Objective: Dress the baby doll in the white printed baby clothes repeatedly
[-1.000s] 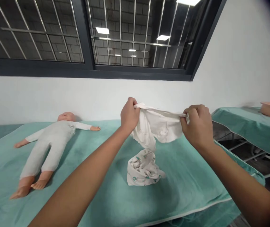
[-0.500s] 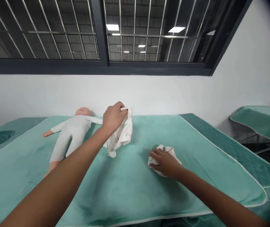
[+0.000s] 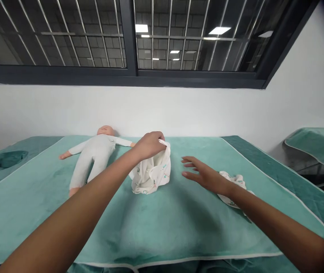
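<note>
My left hand (image 3: 149,145) is closed on the top edge of a white printed baby garment (image 3: 152,174), whose lower part rests bunched on the green towel (image 3: 162,223). My right hand (image 3: 204,175) hovers open to the right of it, fingers stretched toward the garment and holding nothing. A second crumpled white garment (image 3: 234,182) lies on the towel behind my right wrist. A baby doll (image 3: 93,154) in a pale suit lies on its back at the far left, head toward the wall.
The towel covers a table set against a white wall under a dark barred window (image 3: 133,38). Another green-covered table (image 3: 318,146) stands to the right across a gap. A darker green cloth (image 3: 5,159) lies at the far left.
The piece both hands held stretched a second ago is now two separate garments. My right hand left the crumpled one on the towel and moved left, open. My left hand lowered its garment onto the towel.
</note>
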`<move>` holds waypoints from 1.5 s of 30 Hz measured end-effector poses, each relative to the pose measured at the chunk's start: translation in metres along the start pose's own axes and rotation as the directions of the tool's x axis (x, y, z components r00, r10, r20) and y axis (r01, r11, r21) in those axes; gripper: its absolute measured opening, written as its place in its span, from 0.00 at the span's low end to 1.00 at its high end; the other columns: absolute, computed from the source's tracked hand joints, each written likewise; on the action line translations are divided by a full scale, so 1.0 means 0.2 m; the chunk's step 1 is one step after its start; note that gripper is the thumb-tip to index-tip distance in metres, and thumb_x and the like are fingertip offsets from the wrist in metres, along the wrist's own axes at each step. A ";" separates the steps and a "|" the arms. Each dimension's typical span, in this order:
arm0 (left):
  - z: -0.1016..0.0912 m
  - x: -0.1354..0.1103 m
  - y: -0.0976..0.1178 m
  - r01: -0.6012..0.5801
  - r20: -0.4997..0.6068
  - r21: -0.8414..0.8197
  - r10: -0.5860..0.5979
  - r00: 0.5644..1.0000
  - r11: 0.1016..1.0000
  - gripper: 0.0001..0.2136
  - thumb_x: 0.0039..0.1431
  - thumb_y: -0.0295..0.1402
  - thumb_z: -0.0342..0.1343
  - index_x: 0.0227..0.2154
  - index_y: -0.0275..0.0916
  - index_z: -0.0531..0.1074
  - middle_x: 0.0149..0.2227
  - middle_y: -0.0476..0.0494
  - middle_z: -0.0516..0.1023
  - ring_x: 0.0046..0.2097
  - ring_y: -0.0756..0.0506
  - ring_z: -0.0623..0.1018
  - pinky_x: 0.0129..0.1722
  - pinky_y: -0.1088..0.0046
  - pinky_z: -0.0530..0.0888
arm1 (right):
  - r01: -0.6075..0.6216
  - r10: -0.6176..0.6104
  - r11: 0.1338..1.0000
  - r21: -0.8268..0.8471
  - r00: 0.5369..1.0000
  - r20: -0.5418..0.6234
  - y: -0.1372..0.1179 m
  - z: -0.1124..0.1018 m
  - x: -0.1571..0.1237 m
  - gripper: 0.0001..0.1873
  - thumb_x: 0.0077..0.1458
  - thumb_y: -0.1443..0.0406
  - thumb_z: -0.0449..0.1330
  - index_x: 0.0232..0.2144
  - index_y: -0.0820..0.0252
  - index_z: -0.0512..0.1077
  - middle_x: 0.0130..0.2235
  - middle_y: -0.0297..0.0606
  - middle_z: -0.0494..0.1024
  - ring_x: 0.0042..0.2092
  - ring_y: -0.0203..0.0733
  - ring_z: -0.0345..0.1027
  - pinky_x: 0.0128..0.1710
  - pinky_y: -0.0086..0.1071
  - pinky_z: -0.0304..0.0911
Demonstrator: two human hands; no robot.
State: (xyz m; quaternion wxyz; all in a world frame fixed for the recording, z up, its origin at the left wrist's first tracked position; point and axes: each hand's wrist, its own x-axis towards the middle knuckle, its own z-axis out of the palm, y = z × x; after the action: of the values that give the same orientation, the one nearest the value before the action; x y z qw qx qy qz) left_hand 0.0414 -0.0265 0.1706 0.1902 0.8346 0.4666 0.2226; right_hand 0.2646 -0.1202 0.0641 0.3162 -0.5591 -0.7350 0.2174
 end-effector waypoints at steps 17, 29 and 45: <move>-0.10 -0.09 -0.38 0.044 -0.204 0.184 -0.005 0.979 0.982 0.05 0.56 0.31 0.51 0.35 0.43 0.69 0.36 0.47 0.75 0.38 0.44 0.73 0.33 0.70 0.64 | 0.018 -0.136 0.926 -0.376 0.947 -0.290 -0.13 -0.22 0.46 0.16 0.54 0.69 0.48 0.39 0.55 0.74 0.40 0.36 0.79 0.39 0.42 0.68 0.35 0.31 0.56; -0.16 -0.11 -0.37 0.030 -0.499 0.161 0.055 0.865 0.987 0.12 0.61 0.40 0.47 0.44 0.42 0.68 0.41 0.44 0.76 0.42 0.43 0.74 0.40 0.69 0.68 | -0.083 -0.033 0.975 -0.207 0.863 -0.504 -0.02 -0.38 0.38 0.17 0.50 0.67 0.49 0.38 0.57 0.74 0.38 0.37 0.78 0.36 0.42 0.67 0.35 0.32 0.58; 0.01 0.02 -0.59 0.278 -0.022 0.399 -0.294 0.955 0.874 0.18 0.58 0.45 0.51 0.45 0.40 0.72 0.47 0.39 0.77 0.48 0.37 0.75 0.45 0.65 0.71 | -0.214 0.287 0.766 -0.606 0.957 0.025 0.16 -0.20 0.53 0.21 0.50 0.74 0.53 0.47 0.62 0.71 0.50 0.52 0.73 0.48 0.53 0.67 0.44 0.40 0.61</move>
State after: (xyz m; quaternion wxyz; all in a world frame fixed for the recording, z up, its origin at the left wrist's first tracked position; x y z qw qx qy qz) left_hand -0.0382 0.0352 0.1078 0.0566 0.7816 0.6165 0.0764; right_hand 0.2967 -0.0112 0.0938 0.0487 -0.7096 -0.7014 0.0471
